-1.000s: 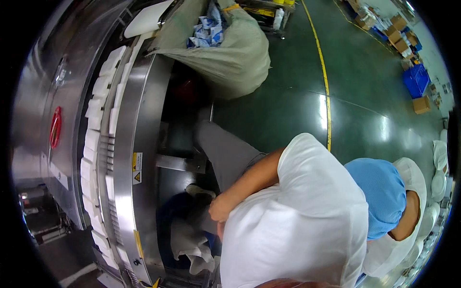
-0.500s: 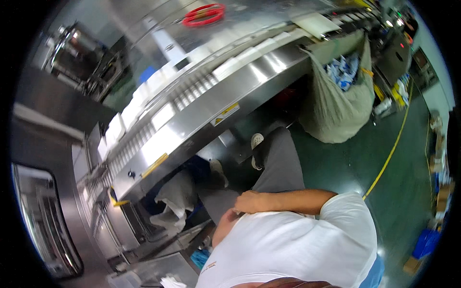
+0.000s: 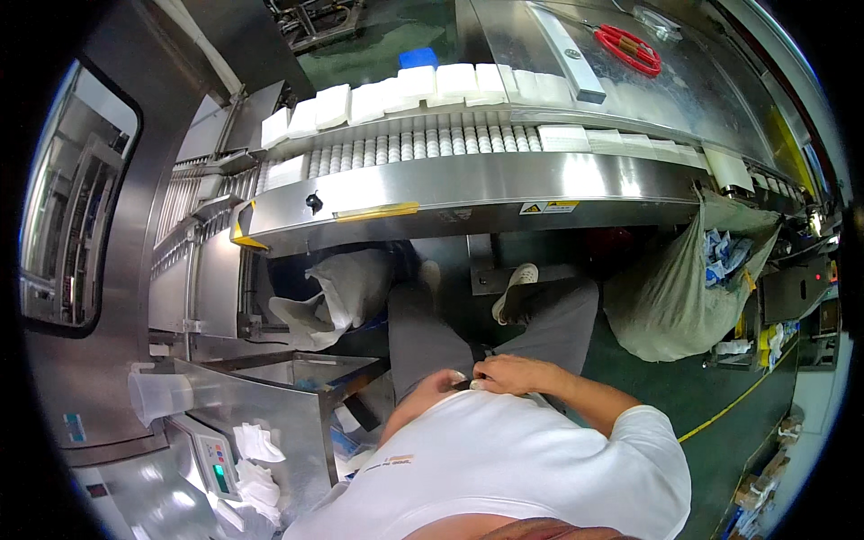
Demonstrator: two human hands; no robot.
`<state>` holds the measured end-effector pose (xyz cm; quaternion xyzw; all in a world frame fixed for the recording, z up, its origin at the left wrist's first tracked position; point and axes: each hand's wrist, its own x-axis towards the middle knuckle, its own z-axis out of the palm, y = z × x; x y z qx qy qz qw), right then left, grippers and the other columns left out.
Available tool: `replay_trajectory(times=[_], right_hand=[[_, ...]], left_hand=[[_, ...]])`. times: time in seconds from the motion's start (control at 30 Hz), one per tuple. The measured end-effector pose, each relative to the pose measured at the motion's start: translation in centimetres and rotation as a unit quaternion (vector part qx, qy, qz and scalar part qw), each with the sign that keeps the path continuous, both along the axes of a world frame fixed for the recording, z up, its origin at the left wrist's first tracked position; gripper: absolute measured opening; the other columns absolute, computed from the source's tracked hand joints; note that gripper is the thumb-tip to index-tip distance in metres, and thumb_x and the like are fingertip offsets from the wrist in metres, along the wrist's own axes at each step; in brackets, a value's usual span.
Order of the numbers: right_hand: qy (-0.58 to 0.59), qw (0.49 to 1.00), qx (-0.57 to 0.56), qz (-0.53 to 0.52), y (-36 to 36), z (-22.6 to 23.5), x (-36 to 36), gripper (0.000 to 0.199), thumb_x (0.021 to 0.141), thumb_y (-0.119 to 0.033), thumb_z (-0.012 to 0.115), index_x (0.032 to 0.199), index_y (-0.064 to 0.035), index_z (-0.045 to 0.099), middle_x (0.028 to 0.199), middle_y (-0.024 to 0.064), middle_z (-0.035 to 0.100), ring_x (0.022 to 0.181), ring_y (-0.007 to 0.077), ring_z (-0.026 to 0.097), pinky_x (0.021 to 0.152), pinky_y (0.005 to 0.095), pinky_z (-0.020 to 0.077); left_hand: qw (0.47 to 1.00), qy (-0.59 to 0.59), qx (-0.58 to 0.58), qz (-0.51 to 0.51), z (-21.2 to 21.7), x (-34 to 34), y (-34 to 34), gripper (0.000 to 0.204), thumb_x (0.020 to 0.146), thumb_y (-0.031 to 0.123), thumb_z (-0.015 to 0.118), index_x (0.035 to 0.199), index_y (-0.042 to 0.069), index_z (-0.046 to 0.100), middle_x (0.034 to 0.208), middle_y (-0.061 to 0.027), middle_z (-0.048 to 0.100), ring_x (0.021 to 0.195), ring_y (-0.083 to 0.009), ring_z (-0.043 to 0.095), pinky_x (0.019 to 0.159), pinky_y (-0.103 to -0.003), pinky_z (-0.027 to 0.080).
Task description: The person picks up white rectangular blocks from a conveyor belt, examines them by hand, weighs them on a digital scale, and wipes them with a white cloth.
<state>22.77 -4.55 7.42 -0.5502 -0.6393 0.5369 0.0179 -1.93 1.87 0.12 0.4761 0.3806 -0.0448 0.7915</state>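
Both hands meet at my waist, just above the lap of my grey trousers (image 3: 423, 337). My left hand (image 3: 436, 385) is curled against the hem of my white shirt (image 3: 504, 450), its fingers bent and partly hidden. My right hand (image 3: 508, 373) is closed beside it, the fingers drawn together. Something small and dark shows between the two hands; what it is, I cannot make out. Ahead runs a steel conveyor (image 3: 486, 180) with white rollers. Stacks of folded white sheets (image 3: 414, 85) line its far side, and more white sheets (image 3: 621, 142) lie on the belt.
A beige cloth sack (image 3: 661, 306) with blue-and-white scraps hangs at the conveyor's right end. White material (image 3: 337, 292) droops beneath the conveyor. At lower left are a scale (image 3: 214, 463), crumpled white cloths (image 3: 256, 477) and a plastic jug (image 3: 160, 396). A red coiled hose (image 3: 628, 49) lies on the steel top.
The view has swung toward the left, so the conveyor now runs nearly level across it and the scale shows. My hands stay at my waist, with a small dark thing now visible between them.
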Motion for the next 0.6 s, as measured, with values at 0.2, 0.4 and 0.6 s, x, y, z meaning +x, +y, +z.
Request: replay_trajectory(times=[0.2,0.4,0.6], right_hand=[[0.082,0.996,0.032,-0.001,-1.6,-3.8,1.0,0.041,0.104,-0.032,0.054,0.126,0.0004,0.063,0.120,0.0252,0.067,0.116,0.0406,0.062,0.099,0.0480,0.0489],[0.097,0.995,0.006,-0.021,-1.3,-3.6,0.7,0.041,0.105,-0.033,0.050,0.125,-0.0001,0.064,0.114,0.0246,0.070,0.110,0.0417,0.065,0.095,0.0479,0.0501],[0.128,0.989,0.063,-0.042,-2.1,-5.6,0.7,0.040,0.104,-0.033,0.051,0.124,-0.0014,0.065,0.113,0.0235,0.071,0.107,0.0419,0.067,0.093,0.0487,0.0513]], left_hand=[[0.999,0.028,0.014,-0.018,0.6,0.3,-0.3,0.035,0.094,0.016,0.075,0.125,0.002,0.063,0.111,-0.0075,0.069,0.101,-0.0148,0.065,0.090,-0.031,0.051],[1.000,0.001,-0.006,0.010,-0.7,-0.8,-0.8,0.034,0.093,0.015,0.074,0.123,0.002,0.065,0.114,-0.0089,0.070,0.105,-0.0154,0.065,0.093,-0.030,0.051],[0.998,-0.048,-0.029,0.016,-3.2,-0.9,-0.6,0.034,0.093,0.010,0.071,0.125,0.002,0.063,0.115,-0.0085,0.069,0.105,-0.0159,0.065,0.093,-0.030,0.051]])
